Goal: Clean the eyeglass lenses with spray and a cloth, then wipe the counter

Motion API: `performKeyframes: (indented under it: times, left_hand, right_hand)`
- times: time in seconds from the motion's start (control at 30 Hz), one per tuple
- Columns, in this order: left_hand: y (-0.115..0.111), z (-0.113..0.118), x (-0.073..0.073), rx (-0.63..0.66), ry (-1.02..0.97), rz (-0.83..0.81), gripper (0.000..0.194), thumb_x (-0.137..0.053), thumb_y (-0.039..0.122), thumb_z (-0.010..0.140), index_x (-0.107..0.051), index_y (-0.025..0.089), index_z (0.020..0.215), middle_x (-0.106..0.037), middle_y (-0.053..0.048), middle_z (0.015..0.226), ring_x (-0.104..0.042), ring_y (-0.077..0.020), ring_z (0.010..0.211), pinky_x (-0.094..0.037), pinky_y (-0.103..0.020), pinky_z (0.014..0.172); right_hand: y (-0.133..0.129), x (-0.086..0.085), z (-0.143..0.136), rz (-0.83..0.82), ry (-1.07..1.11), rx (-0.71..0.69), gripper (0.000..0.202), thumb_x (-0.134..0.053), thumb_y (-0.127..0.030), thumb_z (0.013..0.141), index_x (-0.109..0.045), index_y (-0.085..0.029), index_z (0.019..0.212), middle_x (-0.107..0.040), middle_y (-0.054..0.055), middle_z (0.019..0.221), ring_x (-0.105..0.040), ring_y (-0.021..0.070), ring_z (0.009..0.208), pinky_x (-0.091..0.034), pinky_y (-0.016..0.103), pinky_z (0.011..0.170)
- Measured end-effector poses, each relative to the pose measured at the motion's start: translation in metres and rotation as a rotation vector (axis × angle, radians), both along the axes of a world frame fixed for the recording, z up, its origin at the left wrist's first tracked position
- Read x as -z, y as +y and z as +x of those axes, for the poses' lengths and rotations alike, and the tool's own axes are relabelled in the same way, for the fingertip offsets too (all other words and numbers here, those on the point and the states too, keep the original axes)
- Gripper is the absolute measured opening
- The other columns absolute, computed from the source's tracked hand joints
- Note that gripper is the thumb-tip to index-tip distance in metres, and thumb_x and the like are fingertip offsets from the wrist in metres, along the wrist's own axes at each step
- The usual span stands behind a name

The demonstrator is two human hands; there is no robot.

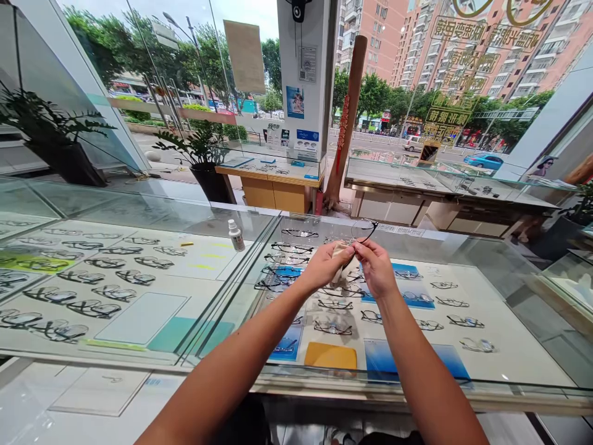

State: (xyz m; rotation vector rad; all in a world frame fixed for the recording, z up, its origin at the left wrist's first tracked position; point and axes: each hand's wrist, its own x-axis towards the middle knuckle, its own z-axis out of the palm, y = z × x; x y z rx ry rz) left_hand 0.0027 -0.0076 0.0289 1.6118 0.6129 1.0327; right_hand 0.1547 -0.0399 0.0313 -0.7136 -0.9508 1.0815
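Observation:
Both my hands are raised over the glass display case, close together. My left hand [325, 267] is closed on a beige cloth [340, 252], pinching it against a pair of dark-framed glasses [367, 230]. My right hand [376, 267] grips the same glasses near the cloth, its fingers closed. One round lens and part of the rim stick up above my fingertips; the rest of the frame is partly hidden by my hands. A small white bottle [236, 235] stands upright on the glass top, left of my hands.
Rows of glasses [333, 327] lie inside the case under the glass, with a yellow case [330, 356] near the front. Another glass section [139, 296] adjoins at left. Beyond are potted plants [210, 161], a wooden post [347, 117] and more counters [393, 176].

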Motion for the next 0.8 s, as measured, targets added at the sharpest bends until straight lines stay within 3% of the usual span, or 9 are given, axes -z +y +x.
performKeyframes:
  times: [0.2,0.3,0.4,0.47,0.63,0.7,0.8]
  left_hand:
    - [-0.001,-0.001,-0.003,0.009,-0.009,-0.008,0.060,-0.061,0.074,0.093,-0.064,0.015,0.087,-0.055,0.000,0.071,-0.046,-0.0119,0.064,-0.038,-0.023,0.060]
    - [-0.002,-0.007,-0.009,0.149,0.001,-0.059,0.058,-0.065,0.073,0.091,-0.063,0.015,0.086,-0.056,-0.001,0.074,-0.048,-0.0116,0.064,-0.038,-0.024,0.061]
    - [-0.003,-0.009,-0.011,0.248,-0.018,-0.099,0.056,-0.077,0.067,0.084,-0.065,0.015,0.101,-0.061,-0.001,0.083,-0.052,-0.0121,0.069,-0.041,-0.023,0.065]
    - [-0.005,-0.006,-0.009,0.193,-0.046,-0.112,0.057,-0.082,0.064,0.081,-0.063,0.015,0.106,-0.061,-0.001,0.085,-0.053,-0.0118,0.070,-0.042,-0.023,0.064]
    - [-0.012,0.008,-0.001,0.022,-0.125,-0.148,0.055,-0.076,0.068,0.085,-0.057,0.017,0.090,-0.055,0.003,0.071,-0.048,-0.0095,0.059,-0.039,-0.022,0.056]
    - [-0.013,0.009,-0.002,0.008,-0.138,-0.142,0.056,-0.073,0.070,0.087,-0.056,0.017,0.088,-0.056,0.003,0.068,-0.048,-0.0096,0.058,-0.038,-0.022,0.055]
    - [-0.012,0.005,-0.006,0.090,-0.093,-0.139,0.058,-0.068,0.073,0.090,-0.059,0.015,0.087,-0.059,0.000,0.069,-0.050,-0.0102,0.057,-0.039,-0.022,0.055]
  right_hand:
    - [-0.003,-0.001,-0.001,0.044,-0.049,-0.026,0.024,-0.092,-0.042,0.074,-0.080,-0.023,0.082,-0.069,0.003,0.088,-0.060,0.0204,0.087,-0.049,0.032,0.084]
    - [-0.004,-0.005,0.002,0.035,-0.038,0.010,0.023,-0.092,-0.041,0.072,-0.078,-0.023,0.076,-0.065,0.002,0.086,-0.057,0.0188,0.083,-0.049,0.030,0.077]
    - [-0.004,-0.008,0.004,0.018,-0.025,0.010,0.024,-0.091,-0.041,0.071,-0.078,-0.022,0.075,-0.064,0.002,0.086,-0.057,0.0183,0.081,-0.048,0.030,0.074]
    - [-0.004,-0.007,0.003,0.017,-0.019,0.013,0.023,-0.090,-0.041,0.071,-0.079,-0.022,0.076,-0.065,0.003,0.087,-0.058,0.0190,0.083,-0.050,0.031,0.078]
    - [-0.003,-0.003,-0.003,0.026,0.013,-0.005,0.020,-0.091,-0.037,0.071,-0.081,-0.022,0.081,-0.069,0.004,0.093,-0.062,0.0203,0.091,-0.052,0.031,0.088]
    - [-0.004,-0.003,-0.003,0.027,0.034,-0.017,0.020,-0.091,-0.035,0.071,-0.081,-0.022,0.082,-0.070,0.003,0.094,-0.061,0.0191,0.089,-0.052,0.029,0.086]
    - [-0.006,-0.005,-0.002,-0.019,0.085,-0.035,0.022,-0.090,-0.035,0.069,-0.079,-0.021,0.081,-0.068,0.002,0.087,-0.058,0.0158,0.077,-0.051,0.027,0.073]
